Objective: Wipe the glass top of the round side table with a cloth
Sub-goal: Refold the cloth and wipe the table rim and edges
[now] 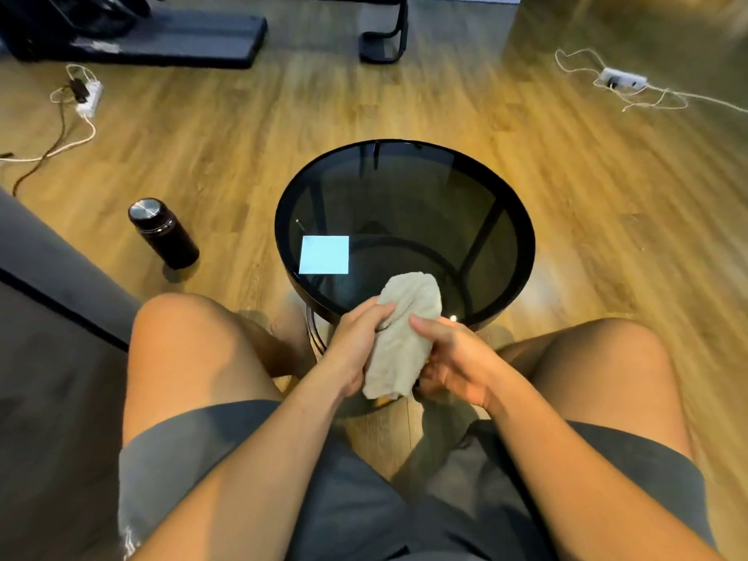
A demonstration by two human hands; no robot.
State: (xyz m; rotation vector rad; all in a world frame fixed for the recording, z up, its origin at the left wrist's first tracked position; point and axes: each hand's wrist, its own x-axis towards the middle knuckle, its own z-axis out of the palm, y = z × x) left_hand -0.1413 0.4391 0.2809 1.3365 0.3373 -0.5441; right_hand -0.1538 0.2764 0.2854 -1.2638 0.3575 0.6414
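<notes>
A round side table (522,220) with a black rim and dark smoked-glass top stands on the wood floor just beyond my knees. A bright square reflection lies on the left of the glass. I hold a bunched off-white cloth (404,338) over the table's near edge, its upper end hanging above the glass. My left hand (358,342) grips the cloth's left side with curled fingers. My right hand (453,358) holds its right side, thumb along the cloth and fingers curled underneath.
A dark metal bottle (162,232) stands on the floor left of the table. A grey sofa edge (52,273) is at my left. Power strips with cables lie at far left (87,99) and far right (621,78). Black furniture feet (382,42) stand further back.
</notes>
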